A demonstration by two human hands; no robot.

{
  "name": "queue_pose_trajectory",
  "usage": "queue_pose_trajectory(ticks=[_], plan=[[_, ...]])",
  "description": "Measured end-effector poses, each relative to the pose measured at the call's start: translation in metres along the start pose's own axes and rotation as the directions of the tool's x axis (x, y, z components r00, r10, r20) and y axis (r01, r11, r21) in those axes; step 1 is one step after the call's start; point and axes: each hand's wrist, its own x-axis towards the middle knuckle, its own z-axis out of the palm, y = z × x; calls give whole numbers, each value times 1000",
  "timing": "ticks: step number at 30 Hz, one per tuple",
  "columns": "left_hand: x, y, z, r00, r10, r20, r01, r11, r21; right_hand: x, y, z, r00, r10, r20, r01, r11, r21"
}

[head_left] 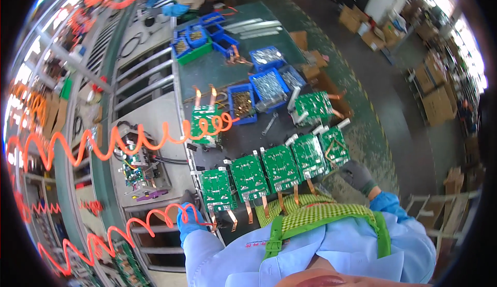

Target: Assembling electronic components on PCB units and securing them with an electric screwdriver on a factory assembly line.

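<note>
The right hand (pixel 356 176) is held with fingers half-curled at the rightmost green board (pixel 336 149), any grip unclear; the left hand's (pixel 187 199) finger spread and hold, beside the leftmost green board (pixel 217 189), cannot be told. The rightmost board is set at the row's end, its long axis slanted from upper left to lower right. Red lettering is borne by the blue shirt (pixel 235 258).

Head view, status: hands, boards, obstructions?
Five green boards in row. Left hand by its left end, right hand by its right; grips unclear. Orange coiled hose crosses left sleeve.
</note>
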Motion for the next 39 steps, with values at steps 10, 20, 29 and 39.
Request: queue_pose_trajectory(ticks=[10, 20, 29, 39], plan=[[57, -36, -16, 907, 104, -408, -263, 897, -355, 33, -2, 8, 976, -215, 39, 216, 976, -24], [-196, -21, 43, 746, 25, -665, -283, 916, -284, 92, 29, 15, 992, -122, -2, 118, 964, -237], [-325, 140, 48, 852, -303, -428, -389, 183, -903, 135, 74, 14, 797, -514, 317, 604, 686, -407], [-396, 418, -3, 965, 129, -230, -97, -640, -763, 136, 121, 13, 640, -753, 156, 765, 602, -229]])
